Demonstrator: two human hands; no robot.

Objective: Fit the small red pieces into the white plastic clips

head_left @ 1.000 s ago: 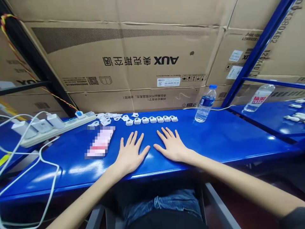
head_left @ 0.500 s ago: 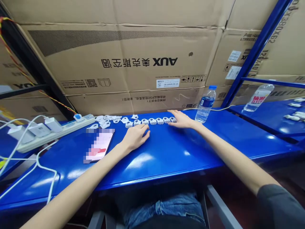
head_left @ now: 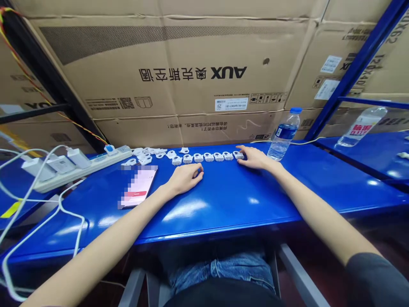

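Several small white plastic pieces with ring-shaped loops (head_left: 208, 157) stand in a row on the blue table (head_left: 223, 200). My right hand (head_left: 254, 157) is at the row's right end, thumb and forefinger on either side of the last white looped piece (head_left: 237, 154). Just in front of the row's left part, my left hand (head_left: 185, 178) rests on the table, fingers loosely curled; nothing shows between thumb and forefinger. A loose pile of the same white pieces (head_left: 145, 157) lies farther left. Nearer me is a phone (head_left: 145, 181), its screen partly pixelated.
A water bottle (head_left: 283, 136) stands right of my right hand; another bottle (head_left: 362, 125) is on the table beyond. On the left lies a power strip (head_left: 60, 175) with chargers and white cables (head_left: 72, 213). Large cardboard boxes (head_left: 191, 47) form the back wall.
My left hand has drawn back slightly from the row, its fingers more curled. My right hand stays at the last piece, its thumb closer in. The whole view has shifted a little.
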